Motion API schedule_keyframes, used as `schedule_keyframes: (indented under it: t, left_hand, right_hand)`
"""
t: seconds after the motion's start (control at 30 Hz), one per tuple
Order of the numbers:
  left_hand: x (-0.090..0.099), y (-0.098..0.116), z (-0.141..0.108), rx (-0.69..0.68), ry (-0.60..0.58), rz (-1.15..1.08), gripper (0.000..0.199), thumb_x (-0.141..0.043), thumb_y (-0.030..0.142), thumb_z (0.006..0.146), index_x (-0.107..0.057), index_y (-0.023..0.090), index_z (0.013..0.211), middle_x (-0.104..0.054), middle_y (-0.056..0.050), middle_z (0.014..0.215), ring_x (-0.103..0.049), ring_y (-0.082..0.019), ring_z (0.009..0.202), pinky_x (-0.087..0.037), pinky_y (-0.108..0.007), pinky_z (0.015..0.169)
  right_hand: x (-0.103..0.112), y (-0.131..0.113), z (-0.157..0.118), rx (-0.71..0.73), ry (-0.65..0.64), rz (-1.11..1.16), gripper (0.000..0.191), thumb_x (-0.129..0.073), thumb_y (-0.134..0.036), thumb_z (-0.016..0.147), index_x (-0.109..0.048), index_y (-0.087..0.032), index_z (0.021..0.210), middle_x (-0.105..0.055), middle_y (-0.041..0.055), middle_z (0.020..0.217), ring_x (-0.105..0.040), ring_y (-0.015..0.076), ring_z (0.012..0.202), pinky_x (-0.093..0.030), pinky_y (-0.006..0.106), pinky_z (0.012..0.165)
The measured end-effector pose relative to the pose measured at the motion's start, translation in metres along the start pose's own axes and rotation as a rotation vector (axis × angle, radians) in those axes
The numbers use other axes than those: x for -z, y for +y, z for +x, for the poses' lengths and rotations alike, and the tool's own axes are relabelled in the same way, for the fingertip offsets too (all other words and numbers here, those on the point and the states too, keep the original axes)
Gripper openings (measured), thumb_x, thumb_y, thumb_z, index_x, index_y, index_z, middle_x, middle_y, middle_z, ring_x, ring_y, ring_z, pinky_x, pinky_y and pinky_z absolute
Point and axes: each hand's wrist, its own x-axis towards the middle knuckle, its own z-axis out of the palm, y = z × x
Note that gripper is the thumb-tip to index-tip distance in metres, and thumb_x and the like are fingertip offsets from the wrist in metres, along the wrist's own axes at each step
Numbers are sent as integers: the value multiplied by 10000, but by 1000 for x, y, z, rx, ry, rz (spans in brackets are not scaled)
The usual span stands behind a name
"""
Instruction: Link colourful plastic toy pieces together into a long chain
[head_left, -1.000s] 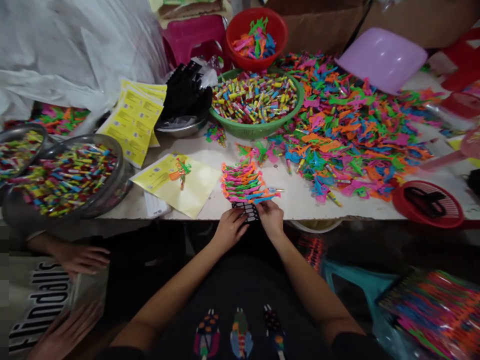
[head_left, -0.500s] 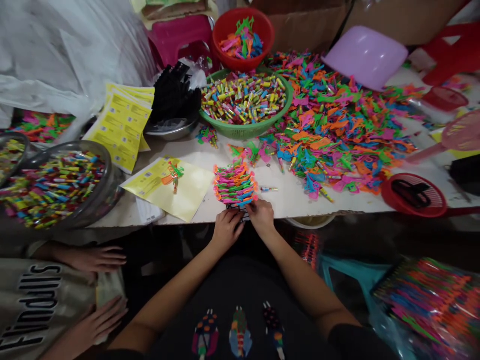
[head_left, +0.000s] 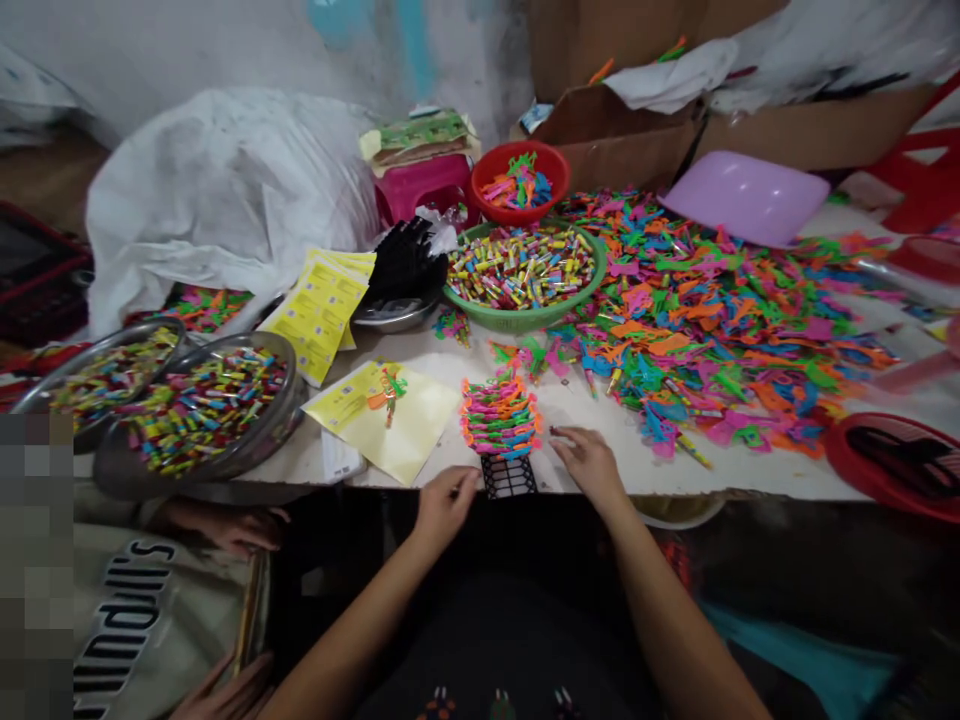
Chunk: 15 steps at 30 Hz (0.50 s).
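A stack of brightly coloured plastic toy pieces [head_left: 501, 415] lies in rows on a black plastic grid strip [head_left: 509, 477] at the table's front edge. My left hand [head_left: 448, 505] is just left of the bare strip, fingers curled and thumb near the index finger; whatever they hold, if anything, is hidden. To the right of the stack is my right hand [head_left: 592, 465], its fingertips pinched at a small tube whose dark end [head_left: 554, 430] shows past them. Neither hand touches the stack.
A green basket of small wrapped tubes [head_left: 525, 315] stands behind the stack. Loose plastic pieces [head_left: 697, 320] are heaped to the right. Bowls of tubes [head_left: 210, 410] and a yellow printed sheet [head_left: 405, 430] are at left. A co-worker's hand [head_left: 232, 525] is at lower left.
Both hands have come off the front of the stack and moved apart, the right one to the small tube lying beside it. The head view has tilted up and left.
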Motion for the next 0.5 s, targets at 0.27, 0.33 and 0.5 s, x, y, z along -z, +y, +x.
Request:
schedule_keyframes:
  t: [0.27, 0.33, 0.5]
  left_hand:
    - [46, -44, 118, 201, 173, 249, 280, -447, 348, 808, -599, 130, 896, -657, -79, 828, -600, -135, 645, -474, -239, 593]
    - [34, -52, 147, 135, 50, 318, 258, -464, 312, 800, -615, 129, 901, -666, -83, 837, -604, -137, 647, -478, -250, 623]
    - [-11, -53, 213, -59, -207, 358, 287, -521, 247, 772, -611, 156, 1030, -659, -78, 965, -615, -133, 698, -483, -267, 730]
  right_hand:
    - [-13, 18, 2, 78, 60, -179, 274, -460, -365, 836, -651, -183, 912, -641, 91, 1046, -536, 242, 1007, -401, 418, 880]
    - [-15, 19, -1, 57, 99, -122, 303, -417, -374, 855, -621, -165, 935, -650, 107, 973, -559, 230, 937, -432, 400, 833]
    - [-14, 23, -2, -81, 204, 26, 328, -377, -384, 863, -561, -136, 975, -641, 126, 881, -592, 217, 820, -482, 369, 733]
